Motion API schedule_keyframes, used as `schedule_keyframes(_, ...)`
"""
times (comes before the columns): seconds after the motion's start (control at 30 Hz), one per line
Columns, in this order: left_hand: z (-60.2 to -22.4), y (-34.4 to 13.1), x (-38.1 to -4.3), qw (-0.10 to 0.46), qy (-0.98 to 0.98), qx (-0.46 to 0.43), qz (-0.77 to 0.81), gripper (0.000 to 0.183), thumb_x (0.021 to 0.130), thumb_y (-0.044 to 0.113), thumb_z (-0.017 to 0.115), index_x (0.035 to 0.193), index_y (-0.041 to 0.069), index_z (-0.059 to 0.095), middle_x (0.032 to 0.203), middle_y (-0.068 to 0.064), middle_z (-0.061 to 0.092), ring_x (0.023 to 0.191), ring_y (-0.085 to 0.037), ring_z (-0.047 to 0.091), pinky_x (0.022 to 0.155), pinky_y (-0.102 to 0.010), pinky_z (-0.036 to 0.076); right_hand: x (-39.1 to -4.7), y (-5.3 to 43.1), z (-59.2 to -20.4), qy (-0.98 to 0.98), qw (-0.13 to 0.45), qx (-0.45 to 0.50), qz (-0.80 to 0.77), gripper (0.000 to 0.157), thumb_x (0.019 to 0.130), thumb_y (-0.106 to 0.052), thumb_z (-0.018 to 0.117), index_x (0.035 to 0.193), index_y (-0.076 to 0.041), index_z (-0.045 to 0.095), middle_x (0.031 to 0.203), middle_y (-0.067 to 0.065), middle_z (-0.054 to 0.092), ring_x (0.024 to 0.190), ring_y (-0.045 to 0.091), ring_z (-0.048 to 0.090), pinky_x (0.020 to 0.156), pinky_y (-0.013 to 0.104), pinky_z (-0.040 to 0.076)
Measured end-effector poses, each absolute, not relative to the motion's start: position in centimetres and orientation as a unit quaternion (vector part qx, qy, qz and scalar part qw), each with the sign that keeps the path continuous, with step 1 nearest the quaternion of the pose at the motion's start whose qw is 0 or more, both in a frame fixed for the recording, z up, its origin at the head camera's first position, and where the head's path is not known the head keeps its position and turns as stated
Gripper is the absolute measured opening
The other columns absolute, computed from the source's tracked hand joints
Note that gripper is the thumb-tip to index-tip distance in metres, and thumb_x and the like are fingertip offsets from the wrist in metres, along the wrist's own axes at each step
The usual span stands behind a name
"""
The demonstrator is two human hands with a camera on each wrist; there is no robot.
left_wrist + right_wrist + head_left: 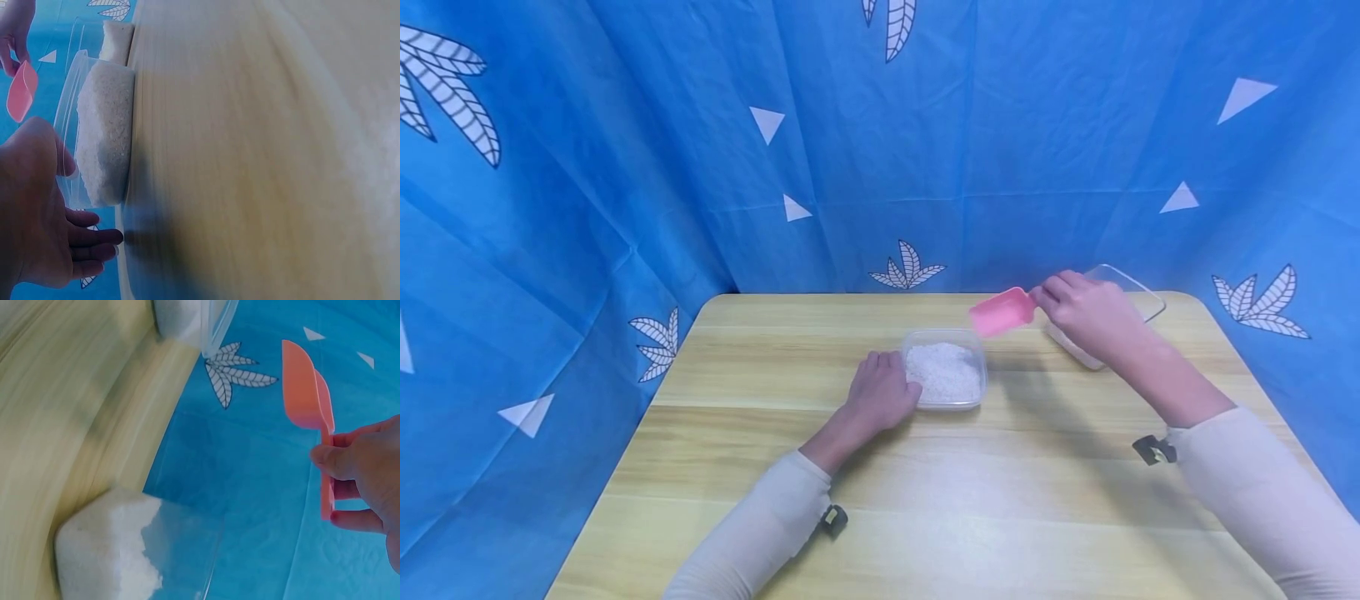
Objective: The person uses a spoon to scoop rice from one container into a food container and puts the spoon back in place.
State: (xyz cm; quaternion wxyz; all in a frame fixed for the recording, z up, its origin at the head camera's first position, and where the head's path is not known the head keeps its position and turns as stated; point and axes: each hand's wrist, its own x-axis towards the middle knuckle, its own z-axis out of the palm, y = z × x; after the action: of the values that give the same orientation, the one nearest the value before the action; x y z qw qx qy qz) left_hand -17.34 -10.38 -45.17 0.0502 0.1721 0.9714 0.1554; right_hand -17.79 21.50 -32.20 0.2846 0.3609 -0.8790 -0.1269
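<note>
A clear plastic container (951, 407) of white grains (943, 372) stands on the table. My left hand (883, 390) touches its left side, with the thumb at the near left corner. In the left wrist view, the fingers (94, 244) stretch out beside the container's end and the thumb lies against its wall. My right hand (1086, 308) grips the handle of a pink scoop (1002, 312), raised to the right of this container. The scoop's bowl points left, and its inside looks plain pink in the head view.
A second clear container (1078, 352) stands at the back right, partly hidden by my right hand; white grains (119, 550) show in it from the right wrist. The wooden table (775, 358) ends at a blue patterned curtain (1037, 150) behind and at both sides.
</note>
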Motion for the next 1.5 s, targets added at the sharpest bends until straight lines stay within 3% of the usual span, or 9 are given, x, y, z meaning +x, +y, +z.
schedule_keyframes(0.5, -46.1, -10.4, -17.6, 0.036, 0.972, 0.170, 0.160, 0.049, 0.087, 0.041, 0.044, 0.116, 0.001, 0.050, 0.102, -0.007, 0.050, 0.093, -0.022, 0.042, 0.089, -0.036, 0.040, -18.3, 25.1, -31.7, -0.898, 0.299, 0.307, -0.100, 0.027, 0.077, 0.010, 0.069, 0.101, -0.003, 0.072, 0.085, 0.016, 0.068, 0.076, 0.033, 0.063, 0.040, 0.043, 0.045)
schedule_keyframes(0.63, -46.1, -10.3, -17.5, 0.038, 0.972, 0.170, 0.160, 0.049, 0.087, 0.041, 0.044, 0.116, 0.002, 0.050, 0.099, -0.006, 0.049, 0.092, -0.022, 0.041, 0.086, -0.035, 0.039, -18.2, 26.6, -31.4, -0.916, 0.271, 0.280, -0.097, 0.027, 0.078, 0.008, 0.067, 0.101, -0.004, 0.071, 0.087, 0.015, 0.067, 0.079, 0.033, 0.063, 0.040, 0.045, 0.045)
schedule_keyframes(0.87, -45.9, -10.2, -17.4, 0.041, 0.971, 0.173, 0.158, 0.052, 0.088, 0.042, 0.043, 0.119, 0.001, 0.050, 0.103, -0.007, 0.051, 0.094, -0.022, 0.041, 0.090, -0.037, 0.039, -18.0, 29.1, -31.0, -0.947, 0.201, 0.230, -0.099, 0.041, 0.076, 0.011, 0.070, 0.113, -0.005, 0.069, 0.094, 0.018, 0.068, 0.086, 0.036, 0.063, 0.039, 0.040, 0.043)
schedule_keyframes(1.13, -45.5, -10.4, -17.3, 0.036, 0.970, 0.176, 0.166, 0.044, 0.088, 0.040, 0.044, 0.112, 0.003, 0.050, 0.097, -0.006, 0.049, 0.090, -0.022, 0.041, 0.085, -0.034, 0.038, -18.3, 31.0, -31.8, -0.950, 0.213, 0.211, -0.091, 0.024, 0.080, 0.003, 0.071, 0.102, -0.005, 0.071, 0.089, 0.018, 0.068, 0.079, 0.035, 0.062, 0.037, 0.039, 0.039)
schedule_keyframes(1.5, -45.8, -10.4, -17.5, 0.032, 0.970, 0.177, 0.164, 0.043, 0.087, 0.040, 0.043, 0.110, 0.003, 0.051, 0.097, -0.006, 0.050, 0.091, -0.022, 0.042, 0.086, -0.035, 0.038, -18.0, 33.3, -31.7, -0.964, 0.177, 0.179, -0.085, 0.022, 0.076, 0.002, 0.073, 0.096, -0.007, 0.071, 0.085, 0.017, 0.067, 0.075, 0.036, 0.061, 0.039, 0.039, 0.040)
